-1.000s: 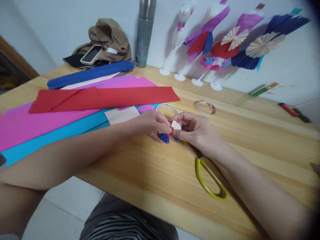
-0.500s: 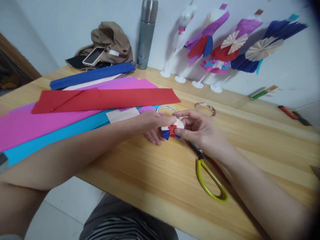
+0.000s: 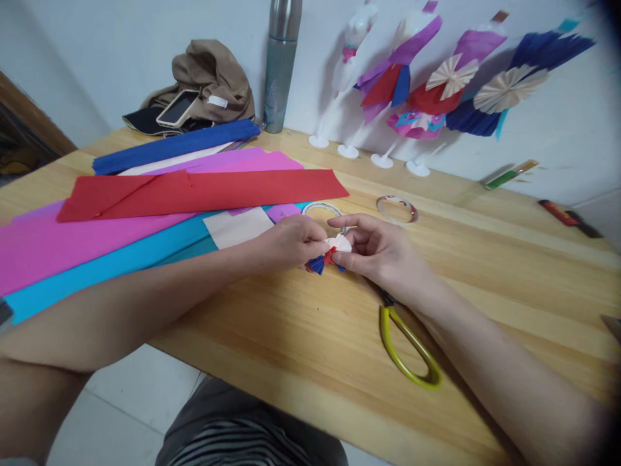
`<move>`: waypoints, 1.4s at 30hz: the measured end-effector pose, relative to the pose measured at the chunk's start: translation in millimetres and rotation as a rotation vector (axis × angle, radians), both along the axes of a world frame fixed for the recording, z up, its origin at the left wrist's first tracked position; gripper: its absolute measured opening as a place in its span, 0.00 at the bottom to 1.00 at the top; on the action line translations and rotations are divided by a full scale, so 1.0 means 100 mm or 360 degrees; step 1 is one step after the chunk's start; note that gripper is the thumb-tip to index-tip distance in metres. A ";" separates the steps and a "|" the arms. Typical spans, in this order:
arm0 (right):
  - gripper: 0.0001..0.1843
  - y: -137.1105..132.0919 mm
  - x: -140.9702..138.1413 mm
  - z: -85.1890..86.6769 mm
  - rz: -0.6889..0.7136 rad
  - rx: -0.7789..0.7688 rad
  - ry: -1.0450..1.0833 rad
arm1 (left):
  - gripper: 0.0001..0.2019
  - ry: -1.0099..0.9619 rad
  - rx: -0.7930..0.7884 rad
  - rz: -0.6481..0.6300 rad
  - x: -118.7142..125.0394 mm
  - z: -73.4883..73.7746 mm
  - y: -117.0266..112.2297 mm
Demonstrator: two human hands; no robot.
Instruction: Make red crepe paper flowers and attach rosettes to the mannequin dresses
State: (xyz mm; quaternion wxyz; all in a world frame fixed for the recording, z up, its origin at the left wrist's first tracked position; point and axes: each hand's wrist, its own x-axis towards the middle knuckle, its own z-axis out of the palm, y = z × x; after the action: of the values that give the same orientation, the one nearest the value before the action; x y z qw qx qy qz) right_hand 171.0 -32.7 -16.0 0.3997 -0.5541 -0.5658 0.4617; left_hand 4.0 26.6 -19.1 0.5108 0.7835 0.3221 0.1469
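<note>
Between my two hands, just above the wooden table, is a small pleated paper bow (image 3: 338,243), cream on top, blue below, with a red piece at its middle. My left hand (image 3: 298,243) pinches its left side, the fingers curled in. On the right side my right hand (image 3: 381,249) grips it with thumb and fingers. Under my right wrist lie scissors with yellow handles (image 3: 410,349); their blades are mostly hidden by the hand. A white tape ring (image 3: 323,207) rests right behind the bow.
Folded red paper (image 3: 208,194), pink paper (image 3: 107,239) and turquoise paper (image 3: 111,285) cover the left of the table. Several dressed mannequins (image 3: 388,84) stand along the wall beside a flask (image 3: 281,71). A second tape roll (image 3: 398,210) and a red-and-black cutter (image 3: 567,217) lie right.
My left fingers have curled in around the bow, where they were spread below it before. The bow has tilted, with its cream part now more upright. The view has shifted slightly.
</note>
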 end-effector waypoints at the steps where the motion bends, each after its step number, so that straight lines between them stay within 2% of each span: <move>1: 0.24 -0.01 -0.01 0.00 -0.0003 0.0009 -0.0005 | 0.14 0.0007 -0.0079 0.0007 0.01 0.00 0.00; 6: 0.24 -0.02 -0.02 0.02 0.0003 0.0082 -0.0049 | 0.12 -0.0034 -0.0479 0.0098 0.03 0.04 -0.01; 9: 0.22 0.00 0.00 0.02 -0.0032 0.0118 -0.0035 | 0.11 -0.0157 -0.0765 0.0200 0.00 0.06 -0.01; 11: 0.22 0.01 0.02 0.02 -0.0048 0.0109 -0.0026 | 0.11 -0.0264 -0.0875 0.0195 -0.02 0.06 0.01; 14: 0.23 0.01 0.02 0.03 -0.0038 0.0089 0.0022 | 0.13 -0.0237 -0.0830 0.0094 -0.05 0.03 0.05; 17: 0.23 -0.01 0.00 0.05 -0.0012 0.0074 0.0057 | 0.10 -0.0111 -0.0721 0.0000 -0.06 0.01 0.09; 20: 0.22 -0.02 -0.02 0.05 0.0040 0.0041 0.0039 | 0.06 -0.0080 -0.0721 -0.0001 -0.06 0.02 0.10; 27: 0.22 -0.03 0.01 0.05 0.0146 0.0050 0.0026 | 0.04 -0.0089 -0.0783 0.0073 -0.06 0.05 0.08; 31: 0.15 -0.01 0.05 0.08 0.0012 0.0116 0.0004 | 0.05 -0.0187 -0.0810 0.0157 -0.06 0.02 0.09; 36: 0.18 0.02 0.09 0.05 0.0006 0.0075 -0.0150 | 0.06 -0.0257 -0.0801 0.0254 -0.06 0.02 0.06; 42: 0.19 0.00 0.03 0.00 0.0083 0.0003 -0.0153 | 0.05 -0.0365 -0.0787 0.0428 -0.03 0.04 -0.01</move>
State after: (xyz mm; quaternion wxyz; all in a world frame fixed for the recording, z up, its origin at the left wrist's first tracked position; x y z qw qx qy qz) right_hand 174.5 -32.8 -16.2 0.3603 -0.5602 -0.5992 0.4442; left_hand 0.5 25.7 -15.1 0.6951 0.5639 0.3890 0.2179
